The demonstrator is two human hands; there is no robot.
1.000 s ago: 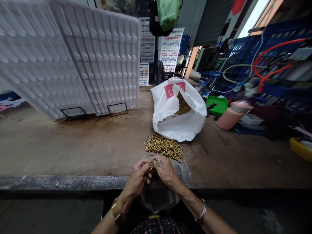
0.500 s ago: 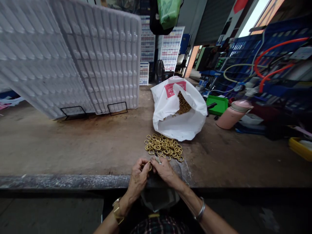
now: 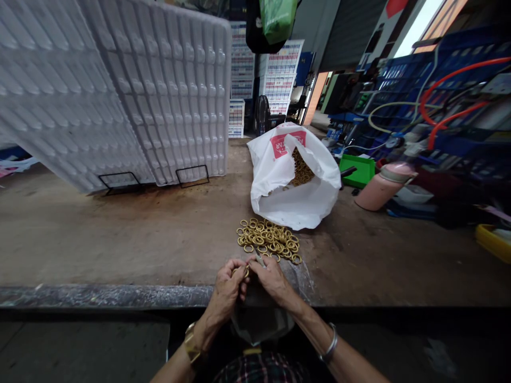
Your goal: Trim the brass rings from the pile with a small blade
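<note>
Between the thumb and fingers of my left hand [image 3: 225, 285] is a brass ring [image 3: 246, 272], partly covered by the fingertips. My right hand [image 3: 272, 280] is closed on a small tool with a pale grey handle [image 3: 261, 261]; its tip is dark and its kind is hard to make out. Both hands almost meet over the table's front edge. Just beyond them lies a loose pile of brass rings [image 3: 268, 238]. Behind the pile a white plastic bag [image 3: 297, 210] lies with its mouth open, more rings inside.
Tall ribbed plastic trays [image 3: 175, 96] lean upright in black wire stands [image 3: 192, 175] on the left. To the right are a pink bottle [image 3: 379, 189], a green tray [image 3: 357, 171] and a yellow container [image 3: 493, 242]. A dark open pouch [image 3: 261, 322] hangs below the table edge.
My left hand's lower fingers have spread slightly beneath the ring, and the right hand's tool has tilted a little. The pile and bag stay as they were.
</note>
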